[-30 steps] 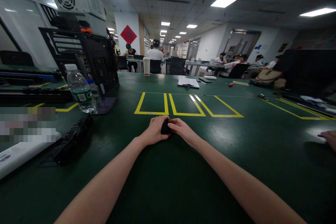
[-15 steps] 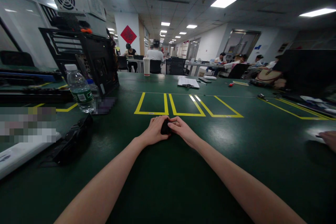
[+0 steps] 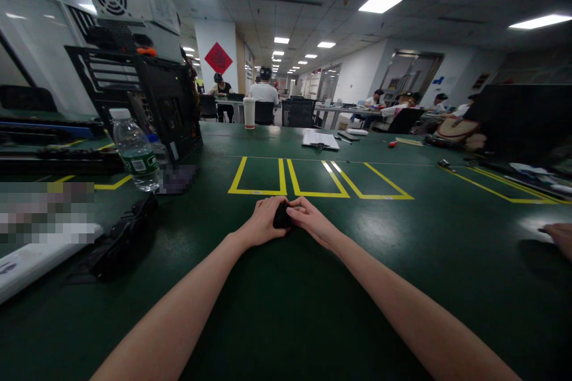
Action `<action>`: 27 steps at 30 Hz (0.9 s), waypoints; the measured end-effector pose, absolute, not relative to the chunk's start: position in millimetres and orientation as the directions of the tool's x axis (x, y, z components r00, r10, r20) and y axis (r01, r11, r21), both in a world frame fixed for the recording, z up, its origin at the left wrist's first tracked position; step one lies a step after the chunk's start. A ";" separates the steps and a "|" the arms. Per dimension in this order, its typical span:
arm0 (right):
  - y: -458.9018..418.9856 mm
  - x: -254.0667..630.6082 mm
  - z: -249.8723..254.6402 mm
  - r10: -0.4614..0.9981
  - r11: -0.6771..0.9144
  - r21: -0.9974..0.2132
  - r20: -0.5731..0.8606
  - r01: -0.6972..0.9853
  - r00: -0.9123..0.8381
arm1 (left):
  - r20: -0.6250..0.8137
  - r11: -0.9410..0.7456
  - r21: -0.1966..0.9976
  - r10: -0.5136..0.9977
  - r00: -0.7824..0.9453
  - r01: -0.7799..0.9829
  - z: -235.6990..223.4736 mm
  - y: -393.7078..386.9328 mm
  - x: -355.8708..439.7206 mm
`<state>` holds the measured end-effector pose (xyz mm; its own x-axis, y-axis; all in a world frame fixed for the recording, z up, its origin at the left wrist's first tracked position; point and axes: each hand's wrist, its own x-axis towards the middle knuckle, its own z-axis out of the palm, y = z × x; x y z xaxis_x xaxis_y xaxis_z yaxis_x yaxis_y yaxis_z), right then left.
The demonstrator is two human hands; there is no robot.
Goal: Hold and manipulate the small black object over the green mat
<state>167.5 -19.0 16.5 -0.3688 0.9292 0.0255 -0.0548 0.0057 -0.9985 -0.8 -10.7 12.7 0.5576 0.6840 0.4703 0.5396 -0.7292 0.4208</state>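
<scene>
A small dark object (image 3: 281, 216) sits between my two hands on the green table (image 3: 290, 309); its kind cannot be made out. My left hand (image 3: 267, 220) is wrapped round its left side, fingers over the top and thumb low in front. From the right, my right hand (image 3: 308, 219) pinches at the object's right edge with thumb and fingertips. Much of the object is hidden behind the fingers. Just beyond the hands, yellow tape outlines (image 3: 318, 194) mark the table.
To the left stand a water bottle (image 3: 136, 152), black straps (image 3: 118, 238) and an open computer case (image 3: 170, 101). A clipboard (image 3: 320, 140) and a white cup (image 3: 249, 113) lie farther back. Another person's hand (image 3: 558, 235) is at the right edge.
</scene>
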 end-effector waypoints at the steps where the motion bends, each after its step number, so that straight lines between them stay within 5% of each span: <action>1: -18.2 166.8 15.1 0.932 0.006 -0.998 0.026 -0.058 -0.361 | 0.471 -0.730 0.420 0.683 0.558 0.539 12.9 -10.8 -0.8; 27: -12.4 165.9 8.4 0.946 -0.005 -0.999 0.006 -0.035 -0.324 | 0.480 -0.736 0.414 0.677 0.558 0.536 9.7 -8.9 -1.1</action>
<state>165.9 -12.4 8.4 -0.3241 0.9460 0.0065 -0.0353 -0.0053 -0.9994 -1.1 -8.9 9.7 0.5583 0.6770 0.4796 0.5365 -0.7356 0.4137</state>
